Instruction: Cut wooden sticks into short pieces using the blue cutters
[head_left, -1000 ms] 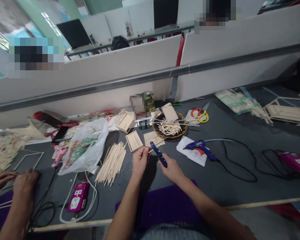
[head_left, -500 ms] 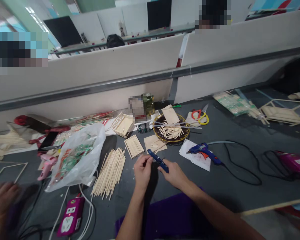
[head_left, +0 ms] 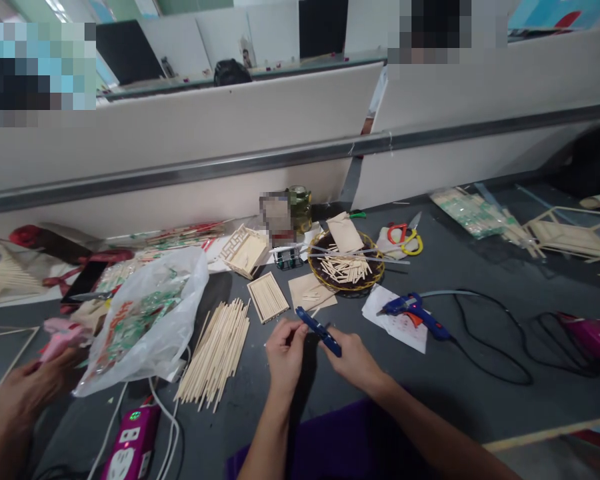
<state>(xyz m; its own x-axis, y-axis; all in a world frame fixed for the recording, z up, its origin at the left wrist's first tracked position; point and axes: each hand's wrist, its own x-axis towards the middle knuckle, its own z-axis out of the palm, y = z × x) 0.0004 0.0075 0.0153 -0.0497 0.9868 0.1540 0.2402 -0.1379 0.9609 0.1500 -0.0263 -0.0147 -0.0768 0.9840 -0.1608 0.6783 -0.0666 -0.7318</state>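
My right hand (head_left: 353, 357) is closed round blue-handled cutters (head_left: 319, 331), which point up and left. My left hand (head_left: 286, 347) is pinched just left of the cutter's tip, fingers closed on a small thin stick that I can barely make out. Both hands hover over the dark grey table (head_left: 470, 373), near its front edge. A bundle of long bamboo sticks (head_left: 216, 351) lies to the left of my left hand. A small flat panel of glued sticks (head_left: 267, 297) lies just beyond my hands.
A round basket of short cut sticks (head_left: 347, 265) sits behind. A blue glue gun (head_left: 414, 311) rests on white paper, cable trailing right. Scissors (head_left: 404, 236), a plastic bag (head_left: 147, 313), a pink power strip (head_left: 130, 440). Another person's hand (head_left: 27, 393) holds a pink glue gun (head_left: 60, 333) at left.
My hands stay together on the cutters and stick, barely moved. The other person's hand at left has picked up the pink glue gun. The view has shifted slightly.
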